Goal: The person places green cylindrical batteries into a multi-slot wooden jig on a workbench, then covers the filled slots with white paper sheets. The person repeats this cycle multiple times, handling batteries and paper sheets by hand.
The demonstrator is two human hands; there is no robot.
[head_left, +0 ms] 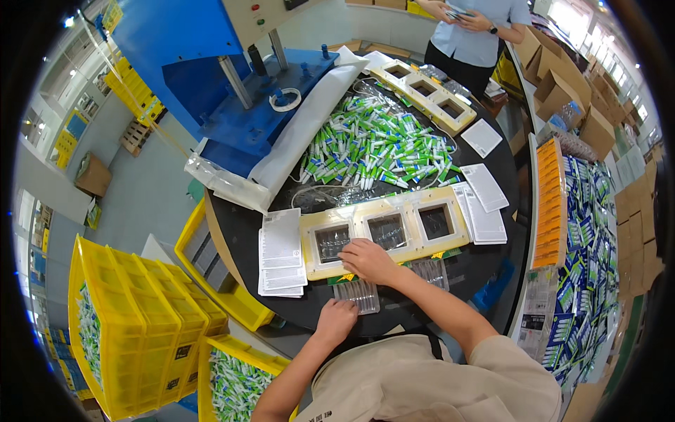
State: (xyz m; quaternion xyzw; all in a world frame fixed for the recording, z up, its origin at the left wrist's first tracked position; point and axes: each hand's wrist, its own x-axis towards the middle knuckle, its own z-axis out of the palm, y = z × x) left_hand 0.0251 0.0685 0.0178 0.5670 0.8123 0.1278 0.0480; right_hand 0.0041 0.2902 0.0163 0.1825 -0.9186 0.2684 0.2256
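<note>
A yellow-and-white frame (pixel 357 224) with three square openings lies on the round black table. Clear plastic blister trays sit in its left and middle openings. My right hand (pixel 367 261) rests over the bar between those openings, its fingers bent and slightly apart, fingertips at the edge of the left opening. Just in front of the frame lies another clear blister tray (pixel 364 298) with long ridged cavities. My left hand (pixel 337 321) is closed at this tray's left side, fingertips on its edge. Another clear blister tray (pixel 430 274) pokes out to the right, partly behind my right forearm.
White cards (pixel 281 243) are stacked left of the frame, more white cards (pixel 485 211) to its right. Behind is a heap of green-and-white tubes (pixel 376 144), then a second frame (pixel 425 88). A blue press (pixel 260 112) stands left. Yellow crates (pixel 133 320) flank the table; a person (pixel 467 35) stands opposite.
</note>
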